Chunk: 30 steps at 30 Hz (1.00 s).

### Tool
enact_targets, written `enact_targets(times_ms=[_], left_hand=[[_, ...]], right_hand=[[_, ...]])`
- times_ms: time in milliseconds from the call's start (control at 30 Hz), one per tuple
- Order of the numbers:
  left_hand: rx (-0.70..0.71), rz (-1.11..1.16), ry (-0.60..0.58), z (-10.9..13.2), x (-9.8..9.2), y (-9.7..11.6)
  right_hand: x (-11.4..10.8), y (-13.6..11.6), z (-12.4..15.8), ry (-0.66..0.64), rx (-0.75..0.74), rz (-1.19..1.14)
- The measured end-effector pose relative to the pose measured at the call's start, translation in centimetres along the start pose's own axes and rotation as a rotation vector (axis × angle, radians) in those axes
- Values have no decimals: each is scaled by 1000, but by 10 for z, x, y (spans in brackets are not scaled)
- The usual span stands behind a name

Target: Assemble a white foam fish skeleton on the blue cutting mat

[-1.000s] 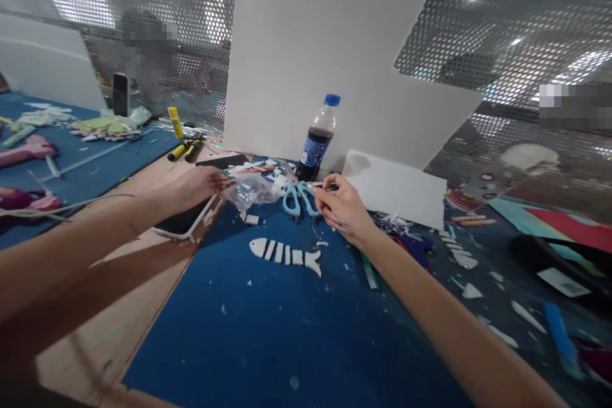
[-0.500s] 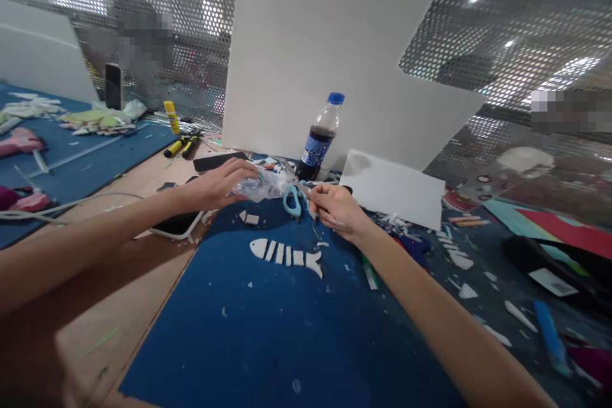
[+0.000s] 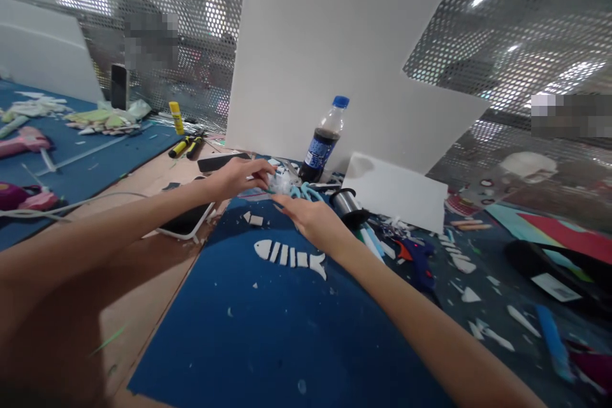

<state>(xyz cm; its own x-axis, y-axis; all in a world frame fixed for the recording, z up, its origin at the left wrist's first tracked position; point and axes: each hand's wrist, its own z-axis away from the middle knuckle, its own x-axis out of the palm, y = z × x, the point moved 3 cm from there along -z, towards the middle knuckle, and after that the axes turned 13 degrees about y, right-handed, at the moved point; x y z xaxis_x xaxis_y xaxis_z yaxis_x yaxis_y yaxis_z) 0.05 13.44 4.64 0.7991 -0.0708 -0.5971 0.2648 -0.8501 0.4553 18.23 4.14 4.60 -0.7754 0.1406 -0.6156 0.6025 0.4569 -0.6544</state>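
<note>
My left hand [image 3: 239,176] reaches across the table and pinches a crumpled clear plastic bag [image 3: 280,183] at the far edge of the blue cutting mat [image 3: 268,325]. Just below the bag lies my right hand [image 3: 308,217], fingers stretched out flat with their tips at the plastic and nothing held. Scissors with light-blue handles [image 3: 308,192] lie right behind the right hand, partly hidden by the bag. A white fish-skeleton cut-out [image 3: 289,256] rests on the mat just below my right wrist.
A cola bottle [image 3: 322,140] stands before a large white foam board [image 3: 335,44]; a smaller white board [image 3: 396,194] leans to its right. A white-framed tablet [image 3: 184,223] lies at the left. A blue glue gun [image 3: 418,264] and white scraps litter the right side.
My left hand has carried the plastic bag to the right, over the scissors. My right hand has dropped its pinch and now lies stretched out below the bag, uncovering items behind it.
</note>
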Motion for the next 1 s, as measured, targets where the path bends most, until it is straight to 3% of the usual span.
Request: enact_targets(times_ms=[200,367,467,600,833,1000], left_hand=[[1,39,65,-6,6,3],[141,-80,88,-2,-6,15],[289,-147,-21,7,-11,29],[409,-221,-175,25,-5,47],[214,-497,-206,45,17,62],[119,-559,-331,41,23,44]], right_hand=[[11,6,2,-45,-135,301],[21,14,0,-102,-206,497],[23,14,-2,-123,-238,556],[20,10,-3,-143,-282,593],[25,11,1,-213,-342,666],[29,8,3,-302,-385,699]])
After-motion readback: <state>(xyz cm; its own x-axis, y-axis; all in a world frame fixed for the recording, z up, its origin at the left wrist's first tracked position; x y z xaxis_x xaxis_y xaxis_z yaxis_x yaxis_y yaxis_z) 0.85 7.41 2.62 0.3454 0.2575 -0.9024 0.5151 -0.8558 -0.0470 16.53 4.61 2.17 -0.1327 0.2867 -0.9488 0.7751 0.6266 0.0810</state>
